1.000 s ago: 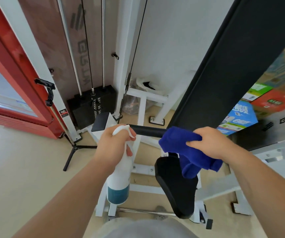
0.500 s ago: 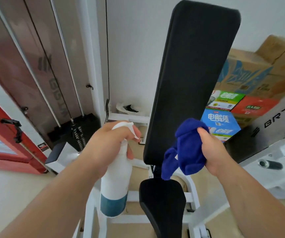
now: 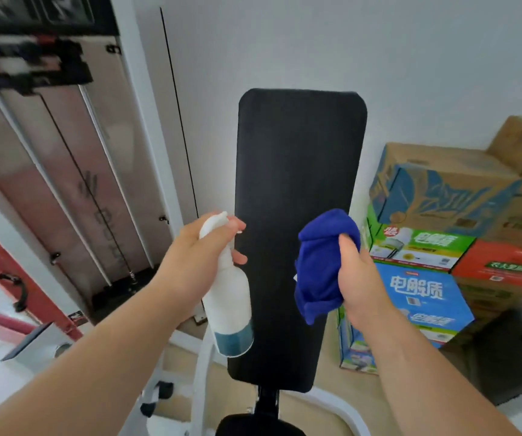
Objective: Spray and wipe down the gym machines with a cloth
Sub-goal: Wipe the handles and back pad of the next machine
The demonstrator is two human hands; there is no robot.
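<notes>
The fingers of the left hand (image 3: pixel 190 265) were wrapped around the neck of a white plastic spray bottle with a teal band at its base (image 3: pixel 229 297); one fingertip lay over the white trigger head and another curled round the front of the neck. The bottle hung tilted, its base lower and toward the viewer, its nozzle end pointing at the tall black padded backrest (image 3: pixel 297 171) of the gym machine, just in front of the pad's left edge. Whether the trigger was pressed could not be told.

The fingers of the right hand (image 3: pixel 360 278) were clenched on a bunched deep-blue cloth (image 3: pixel 319 265), the thumb pressed into its upper folds. The cloth was held up in front of the right part of the backrest; whether it touched the pad could not be told. Both bare forearms reached in from the bottom corners.

The backrest stood nearly upright against a pale grey wall (image 3: pixel 410 58), on a black post above a black padded seat (image 3: pixel 259 424) at the bottom edge. White frame tubes (image 3: pixel 200 372) ran beneath it. To the right, printed cardboard boxes in blue, green and red (image 3: pixel 426 297) were stacked with plain brown cartons (image 3: pixel 442 187) above them. To the left stood chrome guide rods (image 3: pixel 105 190) and a thin black cable (image 3: pixel 178 111) of a weight machine, beside a red door frame (image 3: pixel 17 272).
</notes>
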